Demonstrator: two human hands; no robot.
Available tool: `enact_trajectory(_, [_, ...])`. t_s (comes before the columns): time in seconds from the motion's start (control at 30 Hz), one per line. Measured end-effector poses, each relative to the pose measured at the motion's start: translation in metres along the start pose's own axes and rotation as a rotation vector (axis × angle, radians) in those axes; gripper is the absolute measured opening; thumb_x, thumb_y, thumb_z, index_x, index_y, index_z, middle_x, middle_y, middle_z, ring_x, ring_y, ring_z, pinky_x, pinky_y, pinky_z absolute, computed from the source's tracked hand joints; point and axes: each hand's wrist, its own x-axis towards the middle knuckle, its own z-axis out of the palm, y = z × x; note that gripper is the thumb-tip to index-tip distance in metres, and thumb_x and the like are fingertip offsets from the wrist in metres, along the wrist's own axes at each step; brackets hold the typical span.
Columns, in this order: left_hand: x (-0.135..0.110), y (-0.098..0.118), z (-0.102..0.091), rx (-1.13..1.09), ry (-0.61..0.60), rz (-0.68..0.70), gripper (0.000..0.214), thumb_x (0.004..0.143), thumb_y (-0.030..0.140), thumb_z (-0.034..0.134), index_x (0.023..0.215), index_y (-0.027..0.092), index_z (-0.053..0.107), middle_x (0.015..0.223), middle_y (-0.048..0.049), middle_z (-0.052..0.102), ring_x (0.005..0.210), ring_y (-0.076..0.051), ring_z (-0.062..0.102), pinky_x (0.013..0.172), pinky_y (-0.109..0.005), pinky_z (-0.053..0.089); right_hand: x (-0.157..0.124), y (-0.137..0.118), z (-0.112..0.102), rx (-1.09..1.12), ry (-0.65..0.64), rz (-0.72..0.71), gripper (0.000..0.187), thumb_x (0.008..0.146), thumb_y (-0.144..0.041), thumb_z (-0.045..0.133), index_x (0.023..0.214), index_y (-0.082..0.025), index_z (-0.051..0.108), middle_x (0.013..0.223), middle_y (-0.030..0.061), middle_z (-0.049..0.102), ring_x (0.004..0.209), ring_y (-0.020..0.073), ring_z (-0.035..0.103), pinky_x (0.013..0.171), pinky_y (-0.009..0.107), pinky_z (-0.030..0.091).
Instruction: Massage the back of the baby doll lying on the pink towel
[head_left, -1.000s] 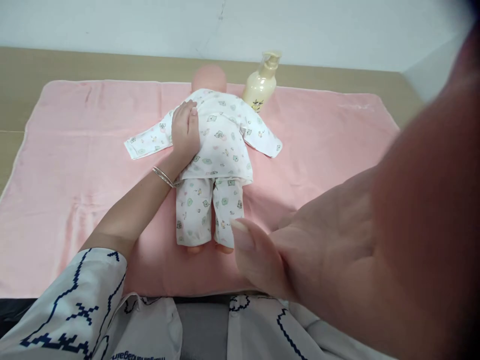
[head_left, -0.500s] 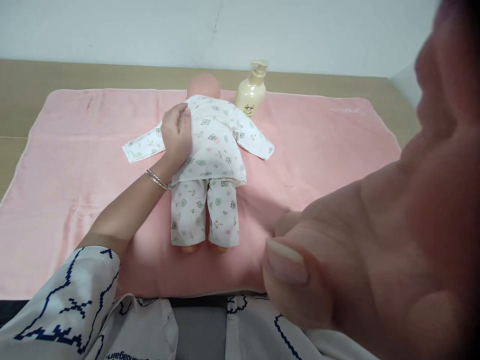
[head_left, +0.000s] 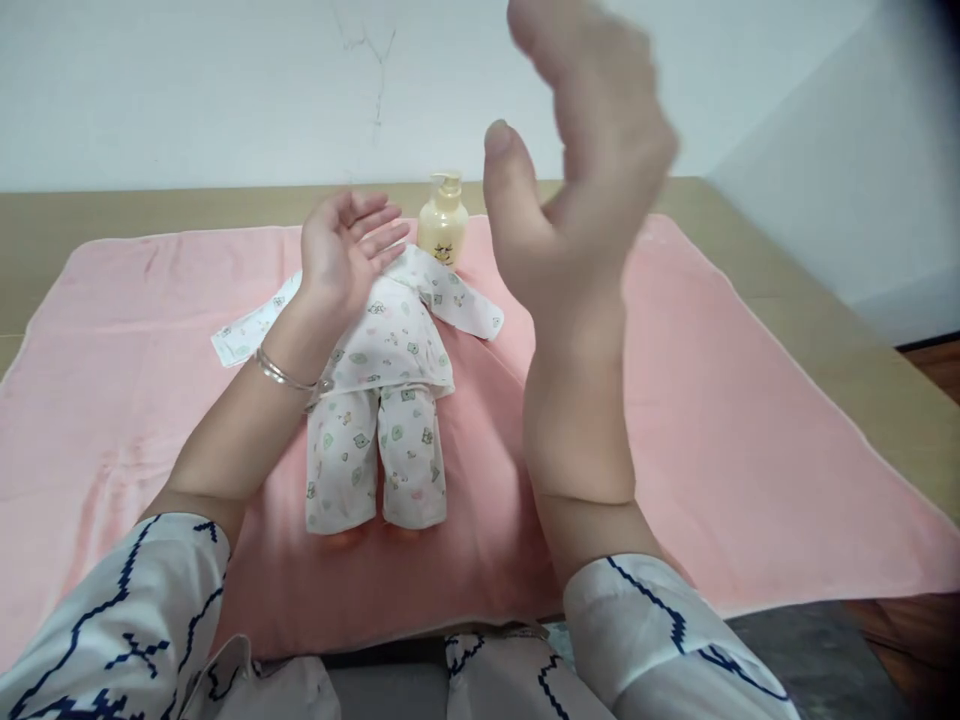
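Note:
A baby doll in a white patterned top (head_left: 394,335) and matching trousers (head_left: 411,450) lies with its feet toward me. My left hand (head_left: 349,245) is over the doll's upper body, palm turned up and fingers stretched out, holding nothing; it hides the doll's head. Raised closer to the camera, my right hand (head_left: 581,160) has its thumb apart from its bent fingers and nothing in it. It is slightly blurred and stands to the right of the doll. A cream pump bottle (head_left: 442,222) with a small printed face is upright just beyond the doll's shoulder.
A pink blanket (head_left: 720,440) with a pale edge covers much of the wooden table (head_left: 795,310). Behind the table rises a white wall (head_left: 225,90) with cracks. Dark reddish flooring (head_left: 922,640) shows at the lower right.
My right hand has moved away from the camera, leftward and up in view. My left hand has turned from the doll's side to palm up, fingers spread. The view has shifted right.

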Motion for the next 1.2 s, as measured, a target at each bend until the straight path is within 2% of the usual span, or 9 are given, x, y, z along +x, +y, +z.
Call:
enact_trajectory(0.1, [0.025,0.006,0.013,-0.148,-0.101,-0.178,0.054,0.098,0.049,0.024,0.119,0.010,0.054,0.119,-0.0130,0.063,0.126,-0.021,0.055,0.102,-0.034,0.050,0.035,0.028,0.037,-0.082,0.124,-0.057,0.058,0.091,-0.020,0.026,0.149,-0.022,0.033,0.157,-0.0080,0.027,0.148,0.0099,0.020,0.127,0.034,0.020])
enact_trajectory(0.17, [0.041,0.008,0.018,-0.181,-0.078,-0.214,0.065,0.099,0.055,0.012,0.133,0.011,0.045,0.122,-0.0122,0.062,0.131,-0.019,0.047,0.108,-0.034,0.046,0.051,0.046,0.067,-0.078,0.021,-0.017,0.064,0.088,-0.014,0.029,0.150,-0.026,0.029,0.157,-0.0083,0.027,0.148,0.0112,0.020,0.126,0.043,0.023])
enact_trajectory(0.27, [0.058,0.008,0.023,-0.161,-0.081,-0.200,0.074,0.097,0.057,-0.001,0.139,0.011,0.039,0.128,-0.0124,0.061,0.134,-0.020,0.041,0.112,-0.036,0.041,0.059,0.061,0.097,-0.079,-0.057,0.000,0.063,0.091,-0.019,0.036,0.153,-0.021,0.024,0.160,-0.0018,0.020,0.151,0.0205,0.011,0.126,0.050,0.019])
enact_trajectory(0.43, [0.073,0.000,0.022,-0.099,-0.164,-0.183,0.078,0.096,0.059,-0.001,0.130,0.007,0.047,0.125,-0.0158,0.060,0.137,-0.024,0.045,0.103,-0.038,0.051,0.057,0.065,0.104,-0.108,-0.068,-0.026,0.052,0.099,-0.031,0.032,0.150,-0.024,0.032,0.155,0.0042,0.035,0.149,0.0277,0.020,0.124,0.057,0.019])
enact_trajectory(0.63, [0.080,-0.013,0.017,0.026,-0.120,-0.154,0.071,0.097,0.058,0.006,0.116,0.012,0.057,0.120,-0.0144,0.060,0.139,-0.031,0.043,0.099,-0.047,0.050,0.057,0.058,0.106,-0.152,-0.054,-0.014,0.053,0.096,-0.026,0.031,0.149,-0.023,0.034,0.151,0.0058,0.040,0.145,0.0263,0.026,0.123,0.049,0.024])
enact_trajectory(0.77, [0.063,0.000,0.011,-0.055,-0.121,-0.198,0.063,0.097,0.055,0.010,0.118,0.014,0.054,0.122,-0.0142,0.061,0.136,-0.025,0.049,0.104,-0.040,0.048,0.059,0.051,0.105,-0.233,-0.048,0.007,0.054,0.091,-0.022,0.037,0.145,-0.023,0.038,0.146,0.0070,0.044,0.143,0.0259,0.028,0.122,0.046,0.026])
enact_trajectory(0.9, [0.026,0.030,-0.010,-0.119,-0.091,-0.196,0.053,0.096,0.052,0.020,0.117,0.014,0.051,0.123,-0.0135,0.061,0.134,-0.023,0.050,0.104,-0.036,0.048,0.060,0.045,0.112,-0.290,-0.038,0.003,0.049,0.091,-0.022,0.036,0.139,-0.020,0.044,0.141,0.0111,0.048,0.141,0.0269,0.031,0.121,0.047,0.025])
enact_trajectory(1.0, [-0.002,0.045,-0.026,-0.148,-0.113,-0.232,0.044,0.095,0.048,0.026,0.112,0.017,0.053,0.128,-0.0118,0.060,0.134,-0.021,0.051,0.102,-0.034,0.050,0.060,0.038,0.123,-0.315,0.009,0.004,0.046,0.094,-0.027,0.036,0.139,-0.016,0.043,0.144,0.0137,0.044,0.143,0.0305,0.027,0.121,0.053,0.021])
enact_trajectory(1.2, [-0.031,0.047,-0.037,-0.102,-0.135,-0.293,0.043,0.096,0.042,0.021,0.106,0.020,0.057,0.134,-0.0087,0.058,0.135,-0.022,0.051,0.105,-0.038,0.051,0.058,0.032,0.131,-0.298,0.053,-0.004,0.047,0.097,-0.035,0.035,0.138,-0.014,0.043,0.144,0.0160,0.043,0.143,0.0337,0.028,0.119,0.060,0.019])
